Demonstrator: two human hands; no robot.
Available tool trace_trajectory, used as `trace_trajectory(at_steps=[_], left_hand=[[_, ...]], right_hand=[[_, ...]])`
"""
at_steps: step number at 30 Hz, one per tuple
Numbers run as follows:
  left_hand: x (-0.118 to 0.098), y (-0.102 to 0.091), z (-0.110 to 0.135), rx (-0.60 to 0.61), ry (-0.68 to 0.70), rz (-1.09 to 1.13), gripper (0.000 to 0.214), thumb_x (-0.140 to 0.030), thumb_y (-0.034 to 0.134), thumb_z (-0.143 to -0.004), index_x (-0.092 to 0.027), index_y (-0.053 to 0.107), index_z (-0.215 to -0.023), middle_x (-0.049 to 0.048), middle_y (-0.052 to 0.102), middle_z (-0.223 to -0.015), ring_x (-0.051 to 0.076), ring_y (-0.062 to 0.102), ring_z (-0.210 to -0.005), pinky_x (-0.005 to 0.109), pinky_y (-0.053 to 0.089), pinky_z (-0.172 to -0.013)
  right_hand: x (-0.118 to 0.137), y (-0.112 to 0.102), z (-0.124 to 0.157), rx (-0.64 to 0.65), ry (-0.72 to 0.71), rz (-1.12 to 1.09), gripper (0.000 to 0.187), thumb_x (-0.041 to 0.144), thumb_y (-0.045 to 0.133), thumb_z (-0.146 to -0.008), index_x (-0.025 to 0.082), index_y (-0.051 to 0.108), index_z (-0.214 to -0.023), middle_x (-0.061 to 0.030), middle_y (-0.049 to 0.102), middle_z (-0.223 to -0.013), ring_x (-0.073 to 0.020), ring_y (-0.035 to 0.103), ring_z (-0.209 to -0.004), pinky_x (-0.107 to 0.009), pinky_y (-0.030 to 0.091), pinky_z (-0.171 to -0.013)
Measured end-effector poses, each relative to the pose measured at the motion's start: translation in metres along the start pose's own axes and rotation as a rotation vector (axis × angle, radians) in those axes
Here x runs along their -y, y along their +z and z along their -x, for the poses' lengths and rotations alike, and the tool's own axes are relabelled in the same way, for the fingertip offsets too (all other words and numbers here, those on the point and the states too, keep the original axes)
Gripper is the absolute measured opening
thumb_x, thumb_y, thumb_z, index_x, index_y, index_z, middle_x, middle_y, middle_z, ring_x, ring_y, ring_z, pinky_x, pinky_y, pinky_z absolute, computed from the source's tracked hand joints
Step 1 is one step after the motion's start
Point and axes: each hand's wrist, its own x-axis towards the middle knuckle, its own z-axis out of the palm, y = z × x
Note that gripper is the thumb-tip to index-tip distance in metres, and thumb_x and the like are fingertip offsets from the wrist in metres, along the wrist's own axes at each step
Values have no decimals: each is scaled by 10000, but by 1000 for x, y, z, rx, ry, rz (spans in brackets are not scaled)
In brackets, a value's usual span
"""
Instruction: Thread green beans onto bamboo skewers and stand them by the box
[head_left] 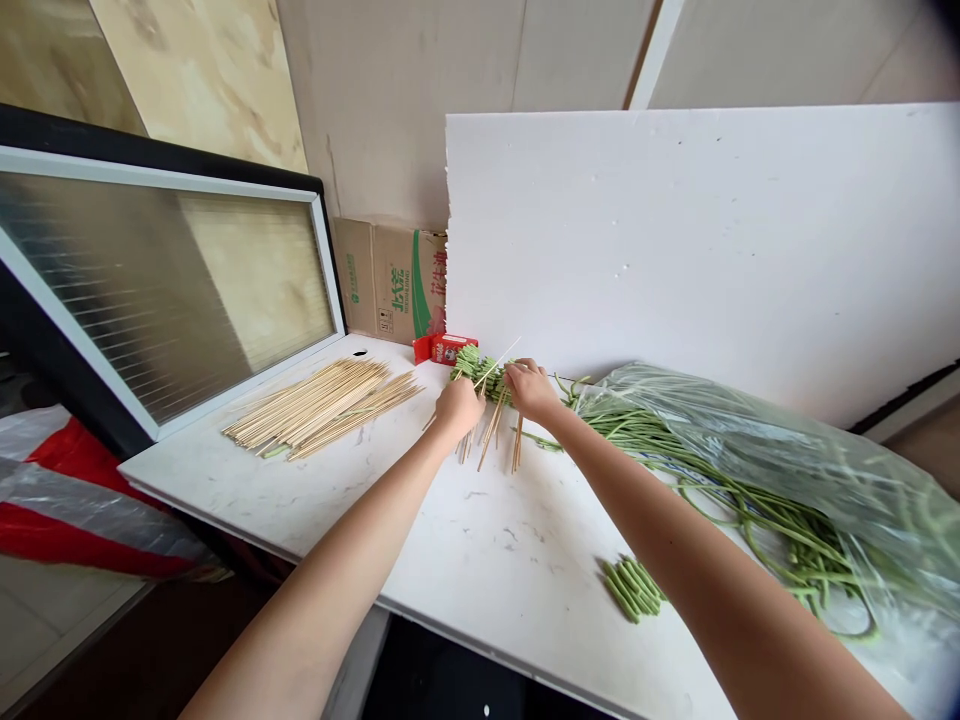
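My left hand (459, 408) is closed around a thin bamboo skewer (501, 361), whose tip slants up and to the right past my fingers. Just right of it, my right hand (531, 388) has its fingers curled down at the edge of the skewered green beans (471, 362); what lies between those fingers is hidden. Bare skewer ends from this pile point toward me on the white table. To the left lies a large heap of bare bamboo skewers (322, 400). A small bundle of cut bean pieces (631, 588) rests near the front edge, beside my right forearm.
Long green beans (780, 520) spill from a clear plastic bag (690, 400) on the right. A red box (454, 348) and a cardboard carton (394, 280) stand at the back. Behind is a white foam board (705, 230); a framed glass panel (172, 270) leans at left.
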Motion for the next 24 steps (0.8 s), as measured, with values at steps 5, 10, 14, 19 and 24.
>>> trace_trajectory(at_steps=[5, 10, 14, 19, 24], left_hand=[[4, -2, 4, 1, 12, -21, 280, -400, 666, -927, -164, 717, -1069, 187, 764, -1111, 309, 737, -1053, 345, 552, -846], [7, -4, 12, -1, 19, -26, 324, -441, 668, -915, -172, 712, -1090, 181, 769, -1120, 305, 733, -1066, 328, 547, -833], [10, -11, 27, -28, 33, 26, 351, -518, 606, -944, -190, 725, -985, 164, 780, -1075, 307, 734, -1040, 331, 539, -824], [17, -24, 66, -124, 89, 75, 532, -523, 324, -1068, -192, 725, -955, 165, 779, -1058, 295, 726, -1049, 347, 525, -883], [24, -24, 125, -85, 196, 108, 493, -428, 288, -1096, -213, 724, -1020, 122, 784, -997, 249, 710, -1059, 313, 516, -925]], right_hand=[[-16, -23, 34, -159, 20, -55, 447, 329, 304, -1099, 124, 665, -1264, -179, 697, -1285, -334, 487, -1261, -430, 391, -1003], [-30, -47, 80, -319, 90, -132, 479, 368, 310, -1093, 148, 735, -1112, -168, 729, -1194, -327, 554, -1162, -464, 398, -1054], [-21, -76, 125, -480, 250, -310, 565, 556, 316, -1078, 186, 742, -1059, -143, 746, -1078, -312, 598, -1084, -424, 496, -923], [7, -99, 196, -491, 425, -616, 584, 703, 469, -986, 196, 758, -986, -124, 776, -1008, -259, 693, -823, -356, 542, -705], [23, -96, 252, -430, 476, -646, 574, 757, 586, -889, 222, 790, -939, -137, 789, -940, -278, 709, -732, -381, 565, -638]])
